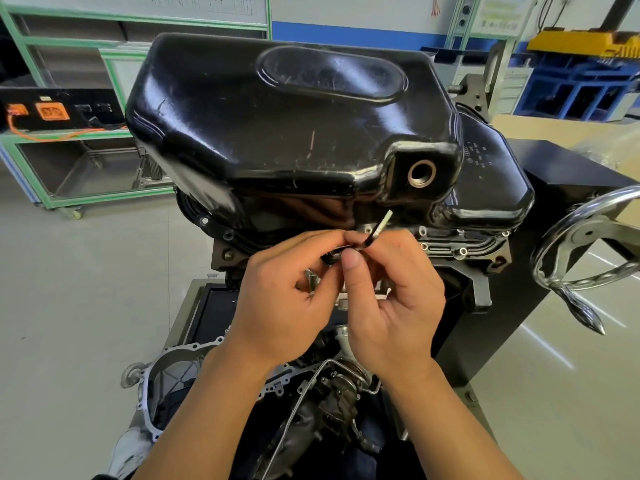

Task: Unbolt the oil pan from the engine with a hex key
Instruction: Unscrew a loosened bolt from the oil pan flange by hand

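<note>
Oil pan: the black oil pan (pixel 277 126) sits on top of the upturned engine (pixel 227 254), just above and beyond the fingers; judged to be seated on its flange, not yet lifted.
Flange bolts: several bright bolts (pixel 462 251) show along the rim to the right of the fingers, with more to their left.
Drain hole: an open threaded hole (pixel 421 173) above and right of the fingers.
Hex key: a slim hex key (pixel 379 226) rises aslant from the fingers, its pale tip pointing up at the pan and touching no bolt.
Right hand: the right hand (pixel 394 306) pinches the key's lower end, fingers (pixel 351 261) curled close.
Left hand: the left hand (pixel 287 299) is curled, pinching a small dark piece (pixel 332 255) against the key; what it is I cannot tell.
Step in hand: probably readying the key, before any turning.
Next move: seat the tip squarely in a bolt socket, then turn.
Farther out: a chrome handwheel (pixel 581 244) well right of the fingers.
</note>
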Available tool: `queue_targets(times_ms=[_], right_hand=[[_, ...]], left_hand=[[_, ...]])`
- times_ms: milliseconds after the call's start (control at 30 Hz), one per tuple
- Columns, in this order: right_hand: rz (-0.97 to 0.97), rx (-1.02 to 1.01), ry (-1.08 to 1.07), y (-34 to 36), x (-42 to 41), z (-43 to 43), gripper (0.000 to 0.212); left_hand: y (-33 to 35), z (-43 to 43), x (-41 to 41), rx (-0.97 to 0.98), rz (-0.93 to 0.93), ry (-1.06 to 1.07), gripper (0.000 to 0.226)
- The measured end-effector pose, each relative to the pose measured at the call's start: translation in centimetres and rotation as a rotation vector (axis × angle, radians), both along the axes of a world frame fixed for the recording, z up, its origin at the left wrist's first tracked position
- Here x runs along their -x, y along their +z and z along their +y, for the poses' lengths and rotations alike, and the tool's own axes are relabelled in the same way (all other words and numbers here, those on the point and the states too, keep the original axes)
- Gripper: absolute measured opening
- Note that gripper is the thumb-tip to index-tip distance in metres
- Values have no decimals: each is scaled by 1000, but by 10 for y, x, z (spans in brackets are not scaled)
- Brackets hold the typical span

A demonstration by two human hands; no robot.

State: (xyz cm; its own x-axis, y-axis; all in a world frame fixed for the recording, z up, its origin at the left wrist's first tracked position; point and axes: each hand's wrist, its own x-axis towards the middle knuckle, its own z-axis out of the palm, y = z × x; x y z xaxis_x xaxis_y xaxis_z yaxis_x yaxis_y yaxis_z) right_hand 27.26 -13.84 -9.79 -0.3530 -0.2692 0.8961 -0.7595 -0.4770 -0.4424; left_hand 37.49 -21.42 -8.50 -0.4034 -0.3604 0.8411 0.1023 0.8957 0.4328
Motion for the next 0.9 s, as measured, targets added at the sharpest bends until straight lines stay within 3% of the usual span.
queue_targets(times_ms=[333,433,567,733,900], right_hand=[[-28,-8,-19,4,3,4,19],[-5,-2,-10,5,5,7,21],[27,-34,5,4,3,8,7],[59,-67,56,4,3,8,21],[49,-65,55,3,5,7,21]], left_hand=[[1,-3,-1,-98,-13,62,21],[4,-2,-1,-83,4,62,9],[7,-1,-1,-82,-1,58,13],[9,-1,-3,-29,-62,-21,32],[5,-4,-2,-29,-40,-32,20]])
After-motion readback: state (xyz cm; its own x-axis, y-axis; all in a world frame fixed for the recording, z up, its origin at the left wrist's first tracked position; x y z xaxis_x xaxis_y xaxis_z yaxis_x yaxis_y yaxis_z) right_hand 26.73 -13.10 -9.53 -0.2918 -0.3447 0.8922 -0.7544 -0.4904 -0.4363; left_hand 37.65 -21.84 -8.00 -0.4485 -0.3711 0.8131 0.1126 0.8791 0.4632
